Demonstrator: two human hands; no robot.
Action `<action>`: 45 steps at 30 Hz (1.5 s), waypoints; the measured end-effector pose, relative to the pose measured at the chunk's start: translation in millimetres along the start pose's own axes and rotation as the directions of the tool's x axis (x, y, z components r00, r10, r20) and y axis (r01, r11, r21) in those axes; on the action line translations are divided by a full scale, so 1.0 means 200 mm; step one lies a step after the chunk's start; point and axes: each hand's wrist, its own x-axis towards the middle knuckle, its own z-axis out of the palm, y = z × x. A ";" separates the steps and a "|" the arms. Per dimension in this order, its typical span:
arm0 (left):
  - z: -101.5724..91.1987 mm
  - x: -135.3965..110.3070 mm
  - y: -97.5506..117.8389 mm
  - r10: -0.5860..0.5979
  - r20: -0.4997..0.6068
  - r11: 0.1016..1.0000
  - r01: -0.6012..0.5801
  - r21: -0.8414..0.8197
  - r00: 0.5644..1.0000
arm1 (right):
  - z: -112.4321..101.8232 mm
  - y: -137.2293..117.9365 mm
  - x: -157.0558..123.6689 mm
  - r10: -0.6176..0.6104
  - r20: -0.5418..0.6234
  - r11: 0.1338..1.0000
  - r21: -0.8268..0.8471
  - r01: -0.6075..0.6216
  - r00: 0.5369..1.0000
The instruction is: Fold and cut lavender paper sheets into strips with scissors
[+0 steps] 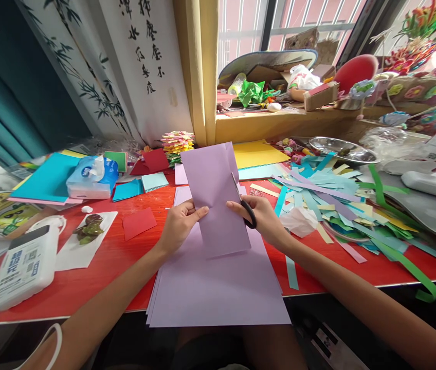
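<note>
A lilac sheet of paper stands tilted up in front of me, with a crease near its middle. My left hand pinches its left edge between thumb and fingers. On the other side, my right hand is closed around a pair of scissors with black handles, and its thumb presses on the paper. The scissors' blade points up and away along the sheet's right part; whether it is cutting into the paper I cannot tell. Below lies a stack of larger lilac sheets, overhanging the table's front edge.
On the red table, cut paper strips pile up at right beside a metal dish. A tissue pack, blue paper and a white device lie at left. Yellow paper lies behind.
</note>
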 end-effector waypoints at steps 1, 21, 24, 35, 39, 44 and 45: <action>0.00 0.00 0.00 0.001 -0.003 1.000 -0.001 0.004 1.000 | 0.00 0.00 0.00 -0.001 0.001 1.000 -0.004 0.001 1.000; 0.01 -0.01 -0.01 0.025 0.039 1.000 -0.025 0.008 0.999 | -0.01 -0.02 0.01 -0.013 -0.014 1.000 -0.002 0.013 1.000; 0.01 -0.02 0.00 0.020 0.051 1.000 -0.020 0.011 0.999 | -0.01 -0.02 0.01 -0.004 -0.016 1.000 0.000 0.004 1.000; 0.02 -0.02 0.00 0.019 0.090 0.999 -0.021 0.025 0.996 | -0.01 -0.04 0.00 -0.002 -0.035 1.000 -0.011 0.001 0.999; 0.02 -0.03 0.01 0.017 0.100 1.000 -0.019 0.014 0.995 | -0.01 -0.04 0.00 -0.002 -0.036 1.000 -0.009 0.002 0.999; 0.02 -0.03 0.00 0.019 0.105 0.999 -0.024 0.043 0.994 | -0.02 -0.04 0.01 -0.003 -0.041 1.000 -0.014 0.002 0.999; 0.02 -0.03 0.00 0.021 0.101 0.998 -0.027 0.052 0.995 | -0.02 -0.04 0.01 -0.006 -0.043 1.000 -0.018 0.005 0.999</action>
